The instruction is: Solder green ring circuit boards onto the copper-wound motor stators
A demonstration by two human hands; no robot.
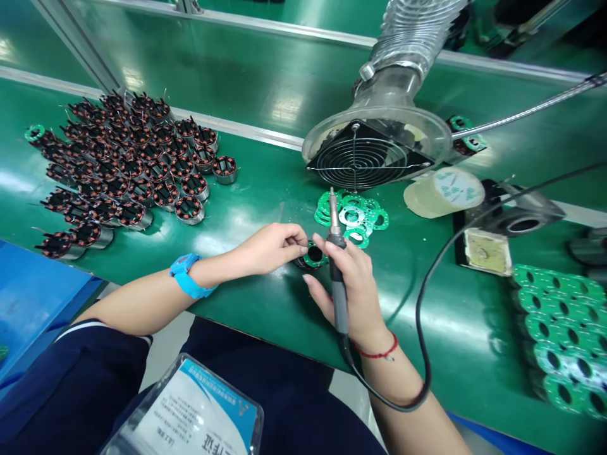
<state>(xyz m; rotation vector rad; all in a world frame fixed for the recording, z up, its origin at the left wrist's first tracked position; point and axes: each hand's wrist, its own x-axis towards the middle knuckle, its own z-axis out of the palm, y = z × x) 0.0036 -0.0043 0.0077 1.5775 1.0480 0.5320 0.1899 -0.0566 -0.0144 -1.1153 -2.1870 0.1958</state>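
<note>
A motor stator with a green ring board on top rests on the bench before me, partly covered by my fingers. My left hand pinches at its left edge, thumb and fingers together; whatever is between the fingertips is too small to make out. In my right hand a soldering iron with a grey handle is held, its metal tip pointing away from me. The right index fingertip reaches the stator's edge, and the thumb stands apart from the iron. Loose green ring boards lie in a pile just beyond.
Many wound stators stand at the left. Above the boards hangs a fume extractor hood. At the right are a round tub, an iron stand with a sponge, and rows of board-topped stators. The iron's cable loops over my right forearm.
</note>
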